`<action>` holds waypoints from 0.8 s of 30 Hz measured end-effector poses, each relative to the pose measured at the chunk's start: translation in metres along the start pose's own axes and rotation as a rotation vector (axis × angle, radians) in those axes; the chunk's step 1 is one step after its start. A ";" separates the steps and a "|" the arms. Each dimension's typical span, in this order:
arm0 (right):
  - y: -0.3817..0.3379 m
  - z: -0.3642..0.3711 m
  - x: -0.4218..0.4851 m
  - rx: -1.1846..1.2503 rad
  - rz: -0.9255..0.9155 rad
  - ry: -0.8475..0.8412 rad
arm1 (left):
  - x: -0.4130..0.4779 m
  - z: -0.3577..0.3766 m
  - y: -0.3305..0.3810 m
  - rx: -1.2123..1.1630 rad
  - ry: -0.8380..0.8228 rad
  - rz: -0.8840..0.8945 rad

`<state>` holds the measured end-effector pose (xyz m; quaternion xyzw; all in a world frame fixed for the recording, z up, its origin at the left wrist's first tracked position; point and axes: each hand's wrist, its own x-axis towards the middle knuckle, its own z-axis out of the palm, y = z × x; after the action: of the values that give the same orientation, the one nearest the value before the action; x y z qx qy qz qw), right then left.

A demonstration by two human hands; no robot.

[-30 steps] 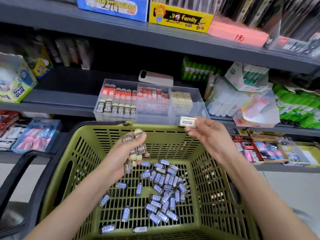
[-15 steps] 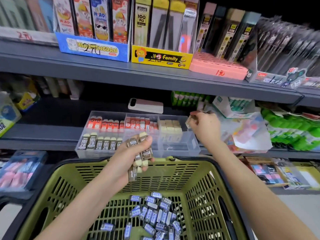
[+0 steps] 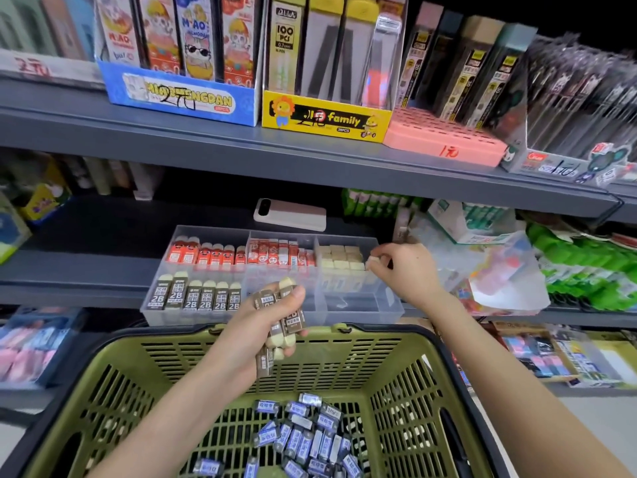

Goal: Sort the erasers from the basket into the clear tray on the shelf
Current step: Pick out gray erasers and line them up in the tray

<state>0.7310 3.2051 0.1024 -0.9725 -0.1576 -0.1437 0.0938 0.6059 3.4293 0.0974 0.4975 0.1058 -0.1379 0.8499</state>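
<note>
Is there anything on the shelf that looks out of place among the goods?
Yes: a phone lies flat on the shelf behind the clear tray; it looks like a personal item, not stock.

Pink phone (image 3: 290,214) lies up-left of right fingers (image 3: 382,251); yellow family box (image 3: 325,117), blue box (image 3: 179,98) well above; green packs (image 3: 586,267) rightward.

Blue-sleeved erasers (image 3: 303,439) heaped in green basket (image 3: 113,374) (clear tray (image 3: 344,313) part-filled).
</note>
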 end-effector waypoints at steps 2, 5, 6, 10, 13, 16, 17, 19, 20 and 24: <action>0.003 0.001 0.002 -0.005 -0.010 -0.033 | -0.001 -0.001 -0.001 0.003 -0.002 -0.001; 0.005 0.003 0.005 -0.045 -0.025 -0.103 | -0.001 0.000 -0.001 0.014 -0.009 0.005; 0.006 0.005 0.005 -0.087 -0.039 -0.112 | -0.001 0.000 -0.001 0.014 -0.005 0.006; 0.009 0.008 0.002 -0.194 -0.065 -0.101 | -0.002 0.001 -0.001 0.015 0.006 0.001; 0.007 0.004 0.000 -0.246 -0.043 -0.116 | -0.003 0.001 0.000 0.019 0.000 -0.001; -0.012 -0.003 -0.009 -0.188 -0.063 0.020 | -0.005 -0.001 0.001 0.001 0.012 -0.021; -0.023 -0.007 -0.015 -0.051 -0.081 0.066 | -0.005 -0.002 0.001 -0.021 0.016 -0.034; -0.052 -0.017 -0.028 0.368 -0.115 -0.002 | -0.006 -0.005 0.002 -0.067 0.007 -0.060; -0.067 -0.023 -0.034 0.569 -0.146 -0.111 | -0.007 -0.006 0.002 -0.084 -0.006 -0.068; -0.107 -0.031 -0.047 0.869 -0.211 -0.430 | -0.012 -0.013 0.006 -0.074 -0.089 -0.093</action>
<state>0.6452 3.2849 0.1315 -0.8300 -0.3161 0.1303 0.4408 0.5957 3.4448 0.1000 0.4537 0.0960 -0.1951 0.8642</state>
